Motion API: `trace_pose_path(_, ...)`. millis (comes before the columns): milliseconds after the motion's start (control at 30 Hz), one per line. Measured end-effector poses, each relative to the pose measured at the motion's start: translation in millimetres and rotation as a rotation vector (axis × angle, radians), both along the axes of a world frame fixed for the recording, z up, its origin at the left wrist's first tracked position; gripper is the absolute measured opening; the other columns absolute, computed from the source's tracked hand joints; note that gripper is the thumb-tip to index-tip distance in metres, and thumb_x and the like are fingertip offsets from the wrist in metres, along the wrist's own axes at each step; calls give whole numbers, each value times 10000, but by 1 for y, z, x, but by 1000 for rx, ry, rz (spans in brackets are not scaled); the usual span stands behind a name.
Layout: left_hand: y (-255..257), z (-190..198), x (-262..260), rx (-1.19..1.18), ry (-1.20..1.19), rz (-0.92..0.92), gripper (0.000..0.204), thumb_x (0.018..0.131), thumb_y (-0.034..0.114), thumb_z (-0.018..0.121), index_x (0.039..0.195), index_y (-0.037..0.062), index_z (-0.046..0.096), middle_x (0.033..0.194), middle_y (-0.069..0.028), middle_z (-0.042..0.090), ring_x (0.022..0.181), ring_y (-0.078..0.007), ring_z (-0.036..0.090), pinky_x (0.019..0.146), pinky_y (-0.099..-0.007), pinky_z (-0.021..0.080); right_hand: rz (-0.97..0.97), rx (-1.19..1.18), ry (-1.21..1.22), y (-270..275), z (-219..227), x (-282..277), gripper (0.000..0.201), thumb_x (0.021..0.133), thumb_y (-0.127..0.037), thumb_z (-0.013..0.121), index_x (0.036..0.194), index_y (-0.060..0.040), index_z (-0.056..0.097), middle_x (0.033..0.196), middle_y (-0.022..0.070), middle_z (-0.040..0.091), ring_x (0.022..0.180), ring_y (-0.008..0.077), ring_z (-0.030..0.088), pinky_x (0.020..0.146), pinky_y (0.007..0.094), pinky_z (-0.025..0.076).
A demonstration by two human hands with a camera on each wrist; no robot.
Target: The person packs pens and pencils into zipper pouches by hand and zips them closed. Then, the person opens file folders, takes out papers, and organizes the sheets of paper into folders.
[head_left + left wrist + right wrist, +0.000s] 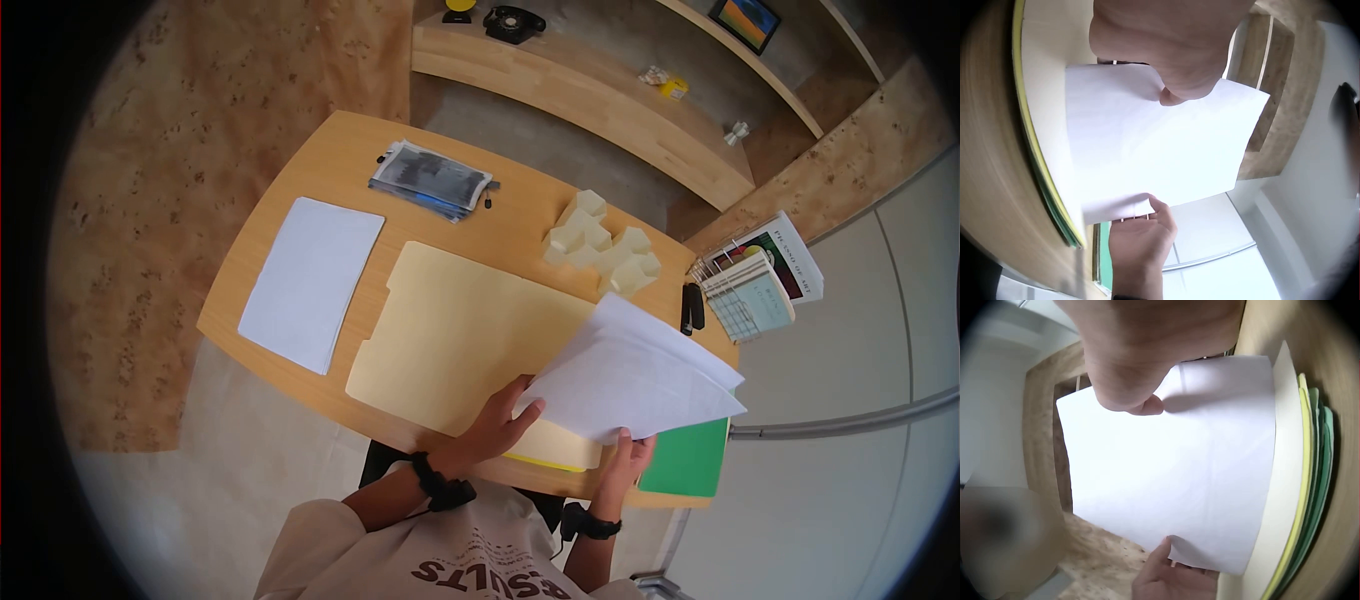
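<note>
A few white paper sheets (640,385) are held up at a tilt over the right part of a cream file folder (450,320). My left hand (505,418) pinches their left edge, thumb on top. Along the near edge, my right hand (630,458) grips the same sheets, its thumb (1152,406) also lying on the upper face. Most of the other fingers are hidden behind the paper. Beneath the cream folder, a yellow folder edge (1305,456) and green folders (1324,475) show in the right wrist view.
A white paper stack (312,285) lies at the table's left. Farther back are clipped dark printed sheets (430,180) and cream hexagonal holders (585,230). A black stapler (692,308) sits by a wire rack (735,305) of booklets at the right. A green folder (688,460) lies near the right corner.
</note>
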State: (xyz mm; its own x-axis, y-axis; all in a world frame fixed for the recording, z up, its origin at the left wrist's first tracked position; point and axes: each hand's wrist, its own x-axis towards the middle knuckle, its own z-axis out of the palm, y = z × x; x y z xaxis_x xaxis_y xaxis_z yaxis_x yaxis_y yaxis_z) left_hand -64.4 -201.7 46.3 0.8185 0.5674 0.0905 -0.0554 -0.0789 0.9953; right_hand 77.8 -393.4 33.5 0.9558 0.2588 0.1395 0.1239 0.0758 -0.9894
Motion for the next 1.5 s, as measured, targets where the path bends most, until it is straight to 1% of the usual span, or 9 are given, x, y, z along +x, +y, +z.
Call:
trace_pose_path(267, 3, -14, -11, 75, 152, 185, 487, 1012, 137, 583, 1435, -38, 416, 1259, -257, 644, 1168, -361, 647, 995, -459, 483, 128, -634, -224, 28, 28, 2, 341, 957, -149, 642, 1227, 37, 547, 756, 142, 652, 619, 224, 618, 593, 362, 497)
trace_pose_path(367, 15, -2, -29, 97, 249, 181, 493, 994, 104, 589, 1429, -26, 397, 1158, -260, 667, 1029, -385, 684, 878, -482, 525, 178, -891, -164, 32, 24, 5, 308, 944, -138, 646, 1208, 1, 571, 724, 134, 650, 587, 258, 622, 588, 373, 502)
trace_pose_path(500, 20, -3, -49, -57, 295, 107, 548, 979, 62, 619, 1473, -10, 392, 1120, -183, 702, 981, -252, 719, 847, -377, 571, 148, -851, -224, 30, 6, 8, 306, 927, -131, 663, 1200, -17, 587, 681, 107, 648, 563, 261, 625, 576, 383, 502)
trace_pose_path(800, 57, -5, -73, 107, 258, 246, 399, 951, 31, 650, 1340, 20, 562, 1064, -123, 692, 828, -220, 685, 749, -328, 565, 53, -764, -210, 22, -8, 10, 278, 915, -117, 663, 1172, -22, 611, 706, 116, 685, 582, 252, 647, 583, 377, 506)
trace_pose_path(900, 106, -22, -99, 599, 378, 592, 434, 886, 42, 700, 1306, -5, 600, 1201, -236, 638, 1121, -375, 624, 966, -412, 519, 41, -776, -213, 23, -2, 7, 282, 908, -128, 675, 1165, -29, 616, 685, 110, 682, 575, 257, 646, 584, 387, 510)
trace_pose_path(933, 111, -30, -105, 444, 357, 563, 520, 866, 99, 739, 1351, 8, 577, 1322, -234, 588, 1247, -436, 537, 1085, -477, 429, 28, -820, -192, 25, 2, 6, 297, 907, -134, 670, 1177, -23, 614, 719, 114, 684, 608, 255, 651, 605, 387, 515)
trace_pose_path(1100, 155, -40, -144, 835, 862, 945, 638, 850, 215, 774, 1414, 45, 530, 1482, -184, 481, 1365, -467, 412, 1085, -603, 362, -18, -658, -295, 19, -4, 7, 345, 905, -146, 643, 1208, 12, 601, 888, 136, 674, 735, 244, 644, 675, 387, 522)
trace_pose_path(1400, 172, -20, -170, 761, 688, 874, 227, 903, 55, 662, 1120, 0, 695, 1125, -237, 669, 1027, -435, 609, 907, -489, 514, 46, -607, -340, 10, -2, 6, 270, 897, 19, 592, 1166, 15, 613, 1027, 65, 658, 763, 115, 587, 632, 269, 479)
trace_pose_path(1500, 178, -14, -178, 704, 629, 887, 110, 881, 47, 669, 963, -21, 695, 959, -240, 686, 886, -431, 640, 816, -481, 531, 19, -597, -233, 13, 10, -2, 260, 887, -43, 606, 1135, 28, 641, 996, 106, 654, 743, 190, 564, 667, 334, 486)
